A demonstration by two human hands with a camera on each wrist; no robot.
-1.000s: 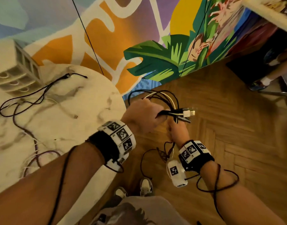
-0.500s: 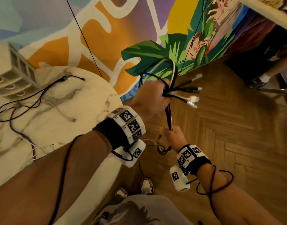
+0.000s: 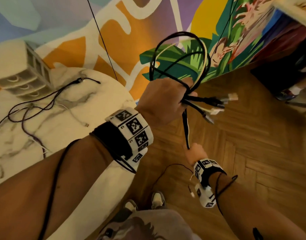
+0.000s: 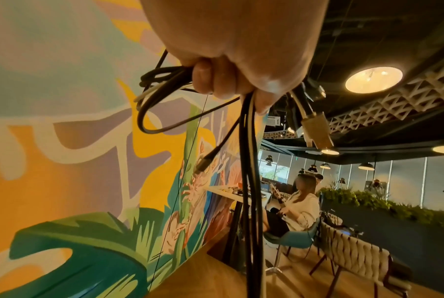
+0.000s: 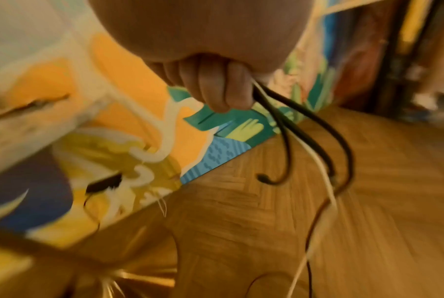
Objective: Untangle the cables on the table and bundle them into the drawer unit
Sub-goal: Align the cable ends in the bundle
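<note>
My left hand (image 3: 164, 99) is raised beside the table and grips a cable bundle (image 3: 180, 56) of black and white cables. Loops stand above the fist and several plug ends (image 3: 225, 101) stick out to the right. Straight strands (image 3: 186, 130) run down from the fist to my right hand (image 3: 194, 153), which grips their lower part. The left wrist view has the fist (image 4: 241, 70) round the cables (image 4: 251, 181). In the blurred right wrist view, curled fingers (image 5: 215, 90) hold the strands (image 5: 299, 137). More loose cables (image 3: 37, 104) lie on the marble table (image 3: 62, 132).
The white drawer unit (image 3: 22, 71) stands at the far left of the round table, against the painted wall. Wood floor lies under both hands. My shoes (image 3: 157, 200) are by the table edge. A seated person (image 4: 302, 205) and chairs are further off.
My left hand has lifted the bundle up and away, and the loops now stand higher. My right hand has slid down the strands, which are now stretched straight between both hands.
</note>
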